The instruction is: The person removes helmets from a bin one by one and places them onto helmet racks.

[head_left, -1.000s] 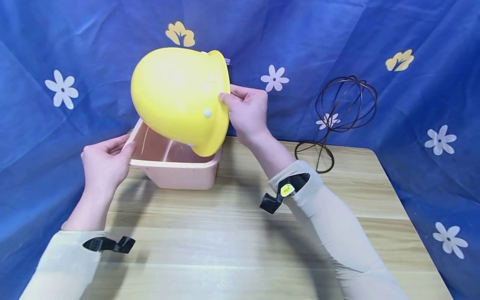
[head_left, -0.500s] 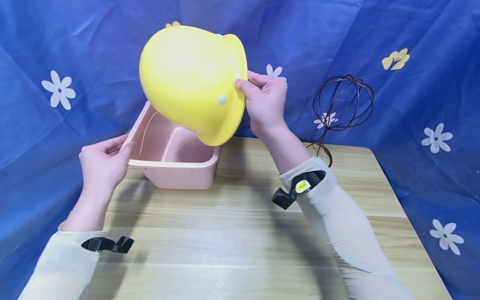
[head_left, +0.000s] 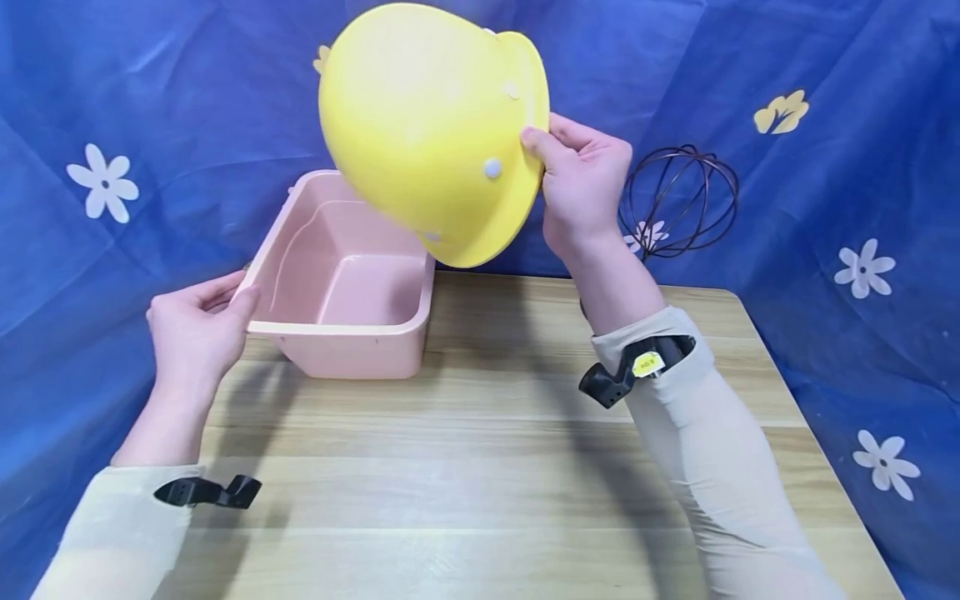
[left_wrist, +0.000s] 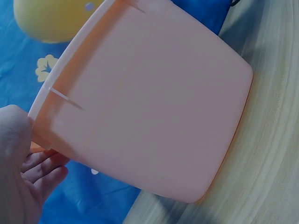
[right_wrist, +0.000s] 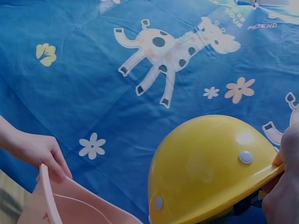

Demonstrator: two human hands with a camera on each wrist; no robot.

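Observation:
A yellow hard hat (head_left: 427,125) is up in the air, tipped on its side with its brim to the right. My right hand (head_left: 588,183) pinches that brim between thumb and fingers. Below and to the left of the hat, a pink plastic bin (head_left: 348,350) stands on the table, and its visible inside holds nothing. My left hand (head_left: 197,333) grips the bin's left rim at the near corner. In the left wrist view, the bin's outer wall (left_wrist: 149,102) fills the middle. The right wrist view has the hat's shell (right_wrist: 205,163) beside the bin.
A dark wire stand with a balloon-shaped cage (head_left: 682,200) stands at the back right, its base hidden behind my right arm. The wooden table (head_left: 450,467) ends at a blue patterned cloth (head_left: 847,200) behind and at the sides.
My right hand has raised the hard hat up and to the right, away from the bin, uncovering more of its inside. My left hand keeps its grip on the rim.

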